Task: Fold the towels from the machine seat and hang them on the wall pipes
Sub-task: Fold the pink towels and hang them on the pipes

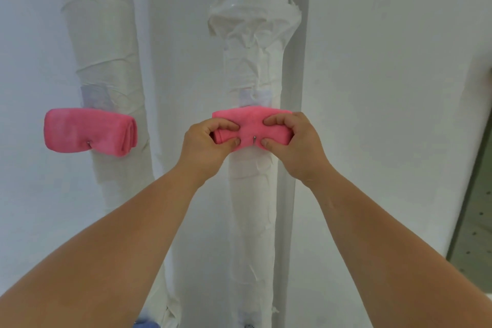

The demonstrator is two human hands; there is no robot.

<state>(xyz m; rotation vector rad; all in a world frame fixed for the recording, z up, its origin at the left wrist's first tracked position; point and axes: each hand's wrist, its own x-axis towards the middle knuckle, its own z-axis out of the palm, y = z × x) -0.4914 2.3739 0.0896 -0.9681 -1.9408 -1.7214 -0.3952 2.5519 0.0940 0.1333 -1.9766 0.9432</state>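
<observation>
Pink towel (251,120) is pinched by the left hand (205,146) and right hand (295,148), pushed onto the pipe's (253,221) little hook (254,139), probably so it can hang.

The left hand (207,146) and right hand (295,144) hide both ends of the pink towel (251,122); far below it, a blue thing (146,324) is cropped.

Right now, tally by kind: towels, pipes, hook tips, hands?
Pink towels: 2 (left towel, right towel)
White wrapped pipes: 2 (left pipe, right pipe)
Metal hook tips poking through the towels: 2 (left hook tip, right hook tip)
Hands: 2 (left hand, right hand), both pinching the right towel
Total: 8
</observation>
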